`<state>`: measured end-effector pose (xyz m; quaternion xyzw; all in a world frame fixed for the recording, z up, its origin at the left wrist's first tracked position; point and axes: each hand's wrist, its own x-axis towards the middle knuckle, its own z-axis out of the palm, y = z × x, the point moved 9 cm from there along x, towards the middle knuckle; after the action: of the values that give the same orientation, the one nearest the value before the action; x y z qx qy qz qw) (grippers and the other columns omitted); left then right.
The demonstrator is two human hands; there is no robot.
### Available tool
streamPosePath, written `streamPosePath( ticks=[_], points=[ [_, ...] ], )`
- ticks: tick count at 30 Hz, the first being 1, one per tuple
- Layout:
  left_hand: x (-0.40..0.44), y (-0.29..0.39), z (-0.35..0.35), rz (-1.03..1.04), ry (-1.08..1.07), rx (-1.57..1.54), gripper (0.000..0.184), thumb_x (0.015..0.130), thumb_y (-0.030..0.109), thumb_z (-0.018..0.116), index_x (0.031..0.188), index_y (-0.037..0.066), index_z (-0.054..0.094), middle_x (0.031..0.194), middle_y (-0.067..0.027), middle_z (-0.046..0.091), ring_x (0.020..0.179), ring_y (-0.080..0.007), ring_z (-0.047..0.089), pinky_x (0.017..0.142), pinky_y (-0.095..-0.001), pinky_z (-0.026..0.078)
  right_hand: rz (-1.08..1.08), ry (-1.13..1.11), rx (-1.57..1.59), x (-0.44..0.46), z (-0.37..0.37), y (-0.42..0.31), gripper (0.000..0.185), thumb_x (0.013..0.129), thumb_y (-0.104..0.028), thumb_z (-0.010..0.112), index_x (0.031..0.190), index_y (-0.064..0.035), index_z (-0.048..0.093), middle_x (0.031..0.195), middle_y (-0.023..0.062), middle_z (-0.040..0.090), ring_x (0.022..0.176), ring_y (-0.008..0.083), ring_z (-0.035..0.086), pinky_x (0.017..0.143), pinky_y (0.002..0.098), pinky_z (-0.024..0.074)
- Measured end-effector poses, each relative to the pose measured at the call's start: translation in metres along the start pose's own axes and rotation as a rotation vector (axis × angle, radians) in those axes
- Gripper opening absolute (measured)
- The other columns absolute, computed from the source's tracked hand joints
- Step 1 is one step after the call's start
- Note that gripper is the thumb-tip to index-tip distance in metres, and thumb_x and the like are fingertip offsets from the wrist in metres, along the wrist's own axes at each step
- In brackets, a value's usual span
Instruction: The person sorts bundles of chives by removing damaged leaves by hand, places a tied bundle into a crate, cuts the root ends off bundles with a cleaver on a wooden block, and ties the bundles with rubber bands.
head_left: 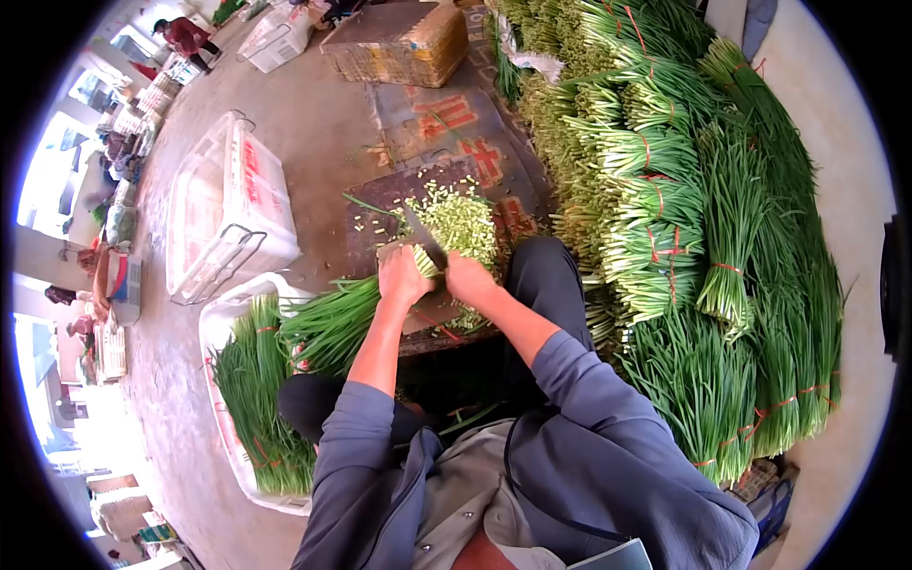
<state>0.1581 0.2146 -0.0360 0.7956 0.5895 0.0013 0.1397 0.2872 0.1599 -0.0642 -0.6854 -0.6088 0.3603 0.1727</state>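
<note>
My left hand [404, 275] is closed around a bunch of garlic chives [332, 325], pressing it on a low brown board [375, 249]. The long green leaves trail off to the left, and the pale stem ends lie at the blade. My right hand [467, 278] is wrapped around the handle of a knife [423, 233], whose dark blade points up and left against the cut ends. Just beyond the blade lies a loose pile of short, pale green cut pieces [463, 220], with some scattered over the board.
Tied chive bundles [665, 190] are stacked high at the right. On the left, a white crate [211, 366] holds more bundles, and a clear plastic crate [233, 204] stands beyond it. A taped box [399, 43] sits ahead. Another person [185, 40] bends at the far left.
</note>
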Motion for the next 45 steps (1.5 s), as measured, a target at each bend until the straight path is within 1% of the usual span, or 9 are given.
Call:
streamPosePath(
  ticks=[3,5,7,10,18,27,33,38,45],
  points=[
    [-0.021,0.006,-0.016,0.093,-0.011,-0.035,0.135,0.050,0.041,0.096,0.156,0.001,0.023,0.148,-0.0245,0.047,0.139,-0.0379,0.044,0.116,-0.0478,0.035,-0.103,0.161,0.046,0.010,-0.008,0.024,0.032,0.097,-0.026,0.056,0.112,0.0021,0.050,0.103,0.0323,0.066,0.099,0.0479,0.067,0.088,0.0545,0.0538],
    [-0.030,-0.001,-0.021,0.101,-0.010,-0.043,0.137,0.049,0.039,0.097,0.157,0.001,0.021,0.149,-0.0245,0.046,0.139,-0.0382,0.044,0.116,-0.0487,0.035,0.016,0.209,-0.092,-0.009,-0.038,0.021,0.035,0.096,-0.029,0.062,0.112,0.0001,0.051,0.103,0.0293,0.065,0.096,0.0461,0.066,0.088,0.0524,0.0537],
    [-0.036,-0.015,-0.021,0.082,-0.037,-0.062,0.142,0.048,0.037,0.098,0.158,0.004,0.016,0.151,-0.0243,0.044,0.140,-0.0388,0.044,0.116,-0.0506,0.034,-0.157,0.495,-0.204,-0.034,-0.063,0.001,0.032,0.091,-0.028,0.067,0.110,-0.0042,0.056,0.103,0.0244,0.066,0.097,0.0442,0.065,0.089,0.0509,0.0525],
    [-0.039,-0.022,-0.017,0.039,-0.057,-0.077,0.142,0.048,0.038,0.098,0.159,0.004,0.016,0.150,-0.0238,0.045,0.138,-0.0392,0.046,0.115,-0.0509,0.035,-0.296,0.242,-0.061,-0.033,-0.032,-0.014,0.030,0.089,-0.025,0.068,0.108,-0.0048,0.058,0.099,0.0228,0.067,0.099,0.0418,0.065,0.089,0.0497,0.0517],
    [-0.050,-0.013,-0.023,0.031,0.032,-0.032,0.138,0.048,0.042,0.097,0.158,0.005,0.021,0.141,-0.0219,0.052,0.131,-0.0393,0.051,0.112,-0.0499,0.036,-0.462,0.188,0.054,-0.033,-0.021,-0.031,0.017,0.090,-0.019,0.067,0.093,-0.0037,0.061,0.089,0.0204,0.068,0.091,0.0415,0.066,0.081,0.0525,0.0519],
    [-0.049,-0.013,-0.024,0.017,0.029,-0.045,0.136,0.049,0.055,0.094,0.156,0.004,0.026,0.143,-0.0211,0.050,0.135,-0.0387,0.047,0.114,-0.0488,0.033,-0.457,0.086,0.169,0.001,-0.022,-0.026,0.016,0.083,-0.016,0.075,0.093,-0.0041,0.071,0.084,0.0169,0.072,0.077,0.0306,0.070,0.074,0.0408,0.0555],
    [-0.033,-0.021,-0.016,-0.194,-0.140,-0.115,0.116,0.063,0.074,0.078,0.145,0.000,0.042,0.145,-0.0230,0.048,0.137,-0.0390,0.044,0.114,-0.0494,0.031,-0.406,0.004,0.181,0.004,-0.023,-0.027,0.016,0.086,-0.016,0.071,0.093,-0.0015,0.071,0.081,0.0149,0.073,0.069,0.0244,0.071,0.067,0.0391,0.0564],
    [-0.040,-0.022,-0.014,-0.177,-0.085,-0.109,0.100,0.075,0.069,0.074,0.144,0.002,0.043,0.145,-0.0219,0.047,0.137,-0.0359,0.042,0.113,-0.0498,0.028,-0.400,-0.029,0.117,0.010,-0.010,-0.021,0.024,0.086,-0.023,0.069,0.096,-0.0005,0.069,0.089,0.0191,0.072,0.086,0.0358,0.070,0.079,0.0446,0.0547],
    [-0.033,-0.036,0.002,-0.064,-0.100,-0.224,0.088,0.089,0.063,0.061,0.151,0.006,0.037,0.150,-0.0193,0.044,0.142,-0.0369,0.037,0.118,-0.0505,0.022,-0.274,-0.046,0.150,0.008,-0.003,-0.028,0.035,0.083,-0.029,0.072,0.099,0.0005,0.061,0.087,0.0218,0.070,0.076,0.0337,0.071,0.071,0.0429,0.0560]
  ],
)
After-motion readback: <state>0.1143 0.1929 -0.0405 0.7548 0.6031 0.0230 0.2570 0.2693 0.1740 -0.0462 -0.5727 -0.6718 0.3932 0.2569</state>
